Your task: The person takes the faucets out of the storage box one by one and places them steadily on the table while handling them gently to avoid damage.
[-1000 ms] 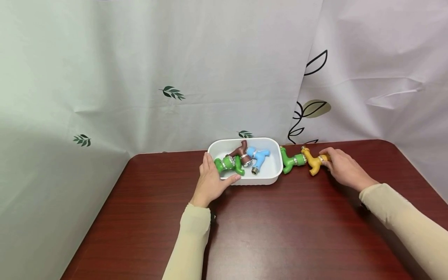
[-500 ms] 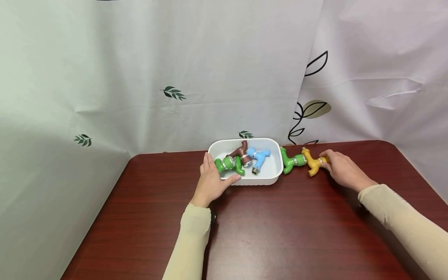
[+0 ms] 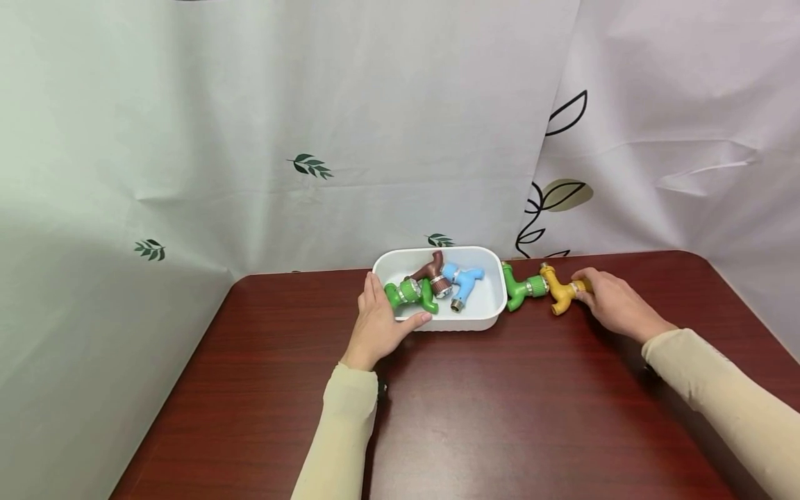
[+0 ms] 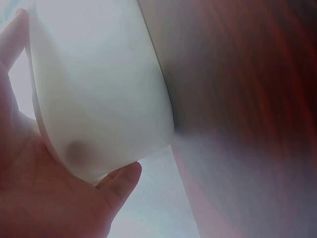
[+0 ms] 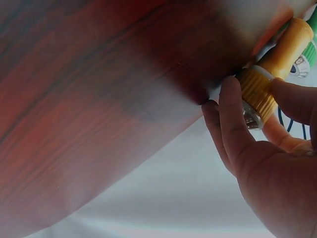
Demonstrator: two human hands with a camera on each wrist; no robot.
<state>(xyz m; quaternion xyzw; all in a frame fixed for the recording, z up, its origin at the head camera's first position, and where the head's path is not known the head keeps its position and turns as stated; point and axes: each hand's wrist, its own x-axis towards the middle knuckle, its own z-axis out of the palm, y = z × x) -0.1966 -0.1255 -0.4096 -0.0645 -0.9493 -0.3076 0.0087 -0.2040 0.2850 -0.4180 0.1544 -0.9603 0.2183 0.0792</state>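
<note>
Your left forearm points forward and its left grip is spread across the near-left corner of the white tray, thumb along the near rim, fingers at the left end. Your right forearm slants inward, and the right grip pinches the yellow tap by its ribbed knob, thumb opposing fingers; the tap's body extends left of that grip, above or on the worktop, I cannot tell which.

No text, label, brand, number or sign can be read anywhere here.
</note>
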